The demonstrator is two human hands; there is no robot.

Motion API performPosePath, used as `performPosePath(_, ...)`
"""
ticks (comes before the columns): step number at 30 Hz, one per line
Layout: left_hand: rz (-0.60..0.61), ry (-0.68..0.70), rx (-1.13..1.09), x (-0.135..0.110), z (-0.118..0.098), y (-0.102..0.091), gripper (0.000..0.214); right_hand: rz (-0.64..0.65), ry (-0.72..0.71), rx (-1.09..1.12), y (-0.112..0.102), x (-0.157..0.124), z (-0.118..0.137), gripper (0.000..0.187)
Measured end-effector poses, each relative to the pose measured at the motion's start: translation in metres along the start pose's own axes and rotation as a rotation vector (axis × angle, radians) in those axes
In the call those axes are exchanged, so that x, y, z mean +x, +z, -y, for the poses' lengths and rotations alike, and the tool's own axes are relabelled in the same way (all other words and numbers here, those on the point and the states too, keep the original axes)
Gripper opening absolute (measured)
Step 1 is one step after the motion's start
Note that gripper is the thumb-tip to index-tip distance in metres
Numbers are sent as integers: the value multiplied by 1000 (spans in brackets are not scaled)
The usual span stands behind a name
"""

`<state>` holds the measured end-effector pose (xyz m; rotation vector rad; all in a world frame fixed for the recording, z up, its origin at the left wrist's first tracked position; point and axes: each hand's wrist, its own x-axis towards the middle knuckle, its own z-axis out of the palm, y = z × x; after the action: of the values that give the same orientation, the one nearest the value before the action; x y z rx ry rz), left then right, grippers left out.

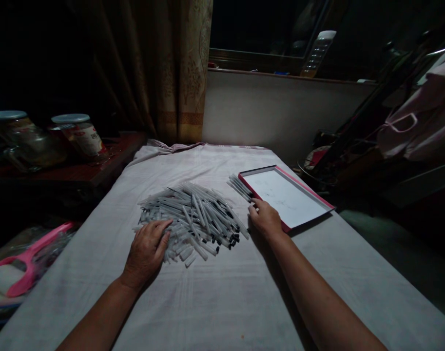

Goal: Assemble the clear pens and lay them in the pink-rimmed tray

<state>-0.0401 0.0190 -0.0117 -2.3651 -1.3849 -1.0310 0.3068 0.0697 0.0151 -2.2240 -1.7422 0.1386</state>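
Note:
A heap of translucent grey pens with black ends lies on the cloth-covered surface, with short pale caps along its near side. My left hand rests on the left near edge of the heap, thumb apart from the fingers, with nothing visibly gripped. To the right of the heap, a small row of pens lies beside a shallow box lid with red sides and a white inside. My right hand is at the near end of that row, fingertips closed on a pen's black end.
White cloth covers the surface. At left, a dark red table holds lidded jars, and a pink-handled item lies lower down. A curtain hangs behind; a bottle stands on the sill.

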Motion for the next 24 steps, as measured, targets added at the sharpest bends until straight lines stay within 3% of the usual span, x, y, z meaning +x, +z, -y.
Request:
performPosePath(6,-30,8,-8,0,0,-1,27,85,56,-82,6,29,11,35)
performPosePath(13,-18,13,-5,0,2,0,27,82,114,-18,6,32,13,29)
performPosePath(17,-26,68,8,2,-1,-3,27,17,21,158,-2,4,10,27)
performPosePath(19,-39,92,7,3,-6,-5,31,-48,-86,485,-3,-20,11,23)
performPosePath(21,-64,106,12,4,-13,-7,38,-21,-148,751,-2,-44,16,24)
performPosePath(24,-75,144,34,5,-24,-8,48,133,-225,942,-1,-73,30,23)
